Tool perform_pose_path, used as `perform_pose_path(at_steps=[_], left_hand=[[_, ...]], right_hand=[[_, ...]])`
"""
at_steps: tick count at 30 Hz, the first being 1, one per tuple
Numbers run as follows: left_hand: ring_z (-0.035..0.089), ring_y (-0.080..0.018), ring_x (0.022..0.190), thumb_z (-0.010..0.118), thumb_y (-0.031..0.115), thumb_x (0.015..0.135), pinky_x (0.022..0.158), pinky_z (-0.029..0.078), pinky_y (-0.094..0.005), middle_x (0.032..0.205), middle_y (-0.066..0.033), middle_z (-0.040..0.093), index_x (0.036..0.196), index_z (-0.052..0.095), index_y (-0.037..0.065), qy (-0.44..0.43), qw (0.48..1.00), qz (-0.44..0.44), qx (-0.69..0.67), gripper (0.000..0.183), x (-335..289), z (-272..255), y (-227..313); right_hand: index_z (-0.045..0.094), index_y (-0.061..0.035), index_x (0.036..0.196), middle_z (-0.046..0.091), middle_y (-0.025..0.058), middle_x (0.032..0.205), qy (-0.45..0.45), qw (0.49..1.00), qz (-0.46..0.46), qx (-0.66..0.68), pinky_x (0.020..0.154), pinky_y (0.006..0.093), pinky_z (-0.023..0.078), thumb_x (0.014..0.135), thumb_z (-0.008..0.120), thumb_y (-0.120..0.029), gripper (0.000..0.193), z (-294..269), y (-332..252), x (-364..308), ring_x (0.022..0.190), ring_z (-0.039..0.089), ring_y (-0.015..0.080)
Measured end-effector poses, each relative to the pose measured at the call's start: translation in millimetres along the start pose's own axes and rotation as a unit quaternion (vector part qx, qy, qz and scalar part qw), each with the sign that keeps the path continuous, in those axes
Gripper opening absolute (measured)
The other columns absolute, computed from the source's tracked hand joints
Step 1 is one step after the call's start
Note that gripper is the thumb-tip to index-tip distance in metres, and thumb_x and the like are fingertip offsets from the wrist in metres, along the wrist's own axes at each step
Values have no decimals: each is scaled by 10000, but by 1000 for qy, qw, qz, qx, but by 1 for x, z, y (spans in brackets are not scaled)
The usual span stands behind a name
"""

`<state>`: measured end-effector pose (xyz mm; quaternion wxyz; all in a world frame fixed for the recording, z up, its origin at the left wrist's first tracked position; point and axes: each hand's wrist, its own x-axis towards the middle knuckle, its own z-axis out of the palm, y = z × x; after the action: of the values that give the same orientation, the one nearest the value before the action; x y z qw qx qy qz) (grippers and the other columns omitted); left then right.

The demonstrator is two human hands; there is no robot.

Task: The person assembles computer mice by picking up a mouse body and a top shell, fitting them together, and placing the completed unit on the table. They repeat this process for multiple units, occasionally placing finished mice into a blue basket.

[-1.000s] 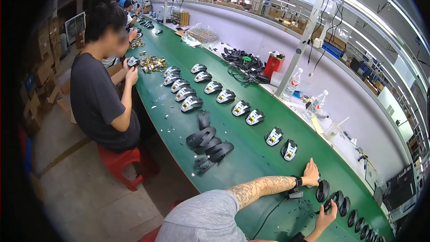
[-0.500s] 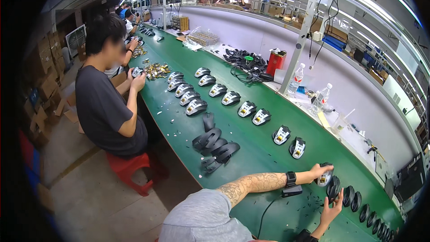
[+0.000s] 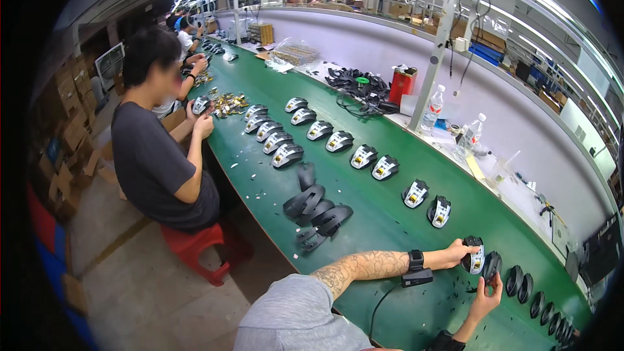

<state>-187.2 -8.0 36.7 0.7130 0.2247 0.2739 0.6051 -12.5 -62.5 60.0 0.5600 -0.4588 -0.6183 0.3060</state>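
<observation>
My left hand (image 3: 457,255), below a dark wristband, grips a half-built computer mouse (image 3: 476,259) with a black outer edge and a white inner part facing up. Just to its right, my right hand (image 3: 489,291) has thumb and fingers at the near end of a black mouse shell (image 3: 492,266). Mouse and shell are side by side, very close together. Beyond my right hand, several more black mouse shells (image 3: 514,280) stand in a row that runs toward the lower right. Up the bench to the left lie more half-built mice (image 3: 440,211) showing white and yellow insides.
A small black box with a cable (image 3: 416,277) is by my left wrist. Loose black covers (image 3: 324,218) lie in a pile on the green bench (image 3: 383,221). Plastic bottles (image 3: 433,107) and a metal post (image 3: 434,58) line the far side. A co-worker (image 3: 162,156) sits at left.
My right fingers have closed in on the black shell's near end. My left hand remains on the mouse, which has tilted slightly. The whole view has shifted a little.
</observation>
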Motion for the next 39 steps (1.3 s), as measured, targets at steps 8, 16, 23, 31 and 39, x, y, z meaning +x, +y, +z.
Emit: perform_pose_path(at_steps=[8, 16, 23, 31, 39], left_hand=[[550, -192, 993, 436, 362, 901, 843, 467, -374, 1048, -82, 559, 1161, 463, 101, -53, 996, -70, 16, 369, -11, -3, -8], [452, -167, 1028, 408, 330, 942, 906, 357, -285, 1113, -114, 469, 1221, 336, 77, -60, 951, 110, 283, 383, -26, 6, -20], [533, -164, 939, 628, 149, 840, 765, 461, -296, 1064, -97, 508, 1244, 298, 112, -67, 971, 64, 219, 523, -42, 19, -9], [614, -242, 876, 719, -5, 696, 677, 553, -335, 1014, -118, 549, 1198, 360, 59, 15, 982, 32, 185, 621, -36, 9, 8], [607, -220, 884, 673, 1, 710, 791, 520, -355, 972, -91, 576, 1063, 477, 15, -42, 986, 100, 124, 404, -30, 10, 17]], right_hand=[[601, 14, 1068, 594, 118, 1005, 36, 988, -64, -133, 777, 323, 486, 637, 800, -184, 514, 40, -28, -12, 938, 580, 228], [609, 39, 1044, 605, 136, 938, 60, 984, -51, -158, 755, 316, 481, 603, 812, -193, 538, 33, -25, -9, 851, 606, 241], [596, 3, 1109, 575, 147, 1027, 30, 984, -43, -169, 810, 340, 464, 625, 787, -172, 549, 33, -19, -12, 948, 560, 269], [501, -64, 1255, 491, 166, 1201, 20, 947, -105, -302, 925, 349, 399, 746, 710, -269, 586, 49, -27, -22, 1120, 431, 263], [565, -38, 995, 604, 46, 935, -32, 862, 278, 423, 786, 295, 428, 906, 517, -346, 324, 44, 14, -14, 844, 546, 133]])
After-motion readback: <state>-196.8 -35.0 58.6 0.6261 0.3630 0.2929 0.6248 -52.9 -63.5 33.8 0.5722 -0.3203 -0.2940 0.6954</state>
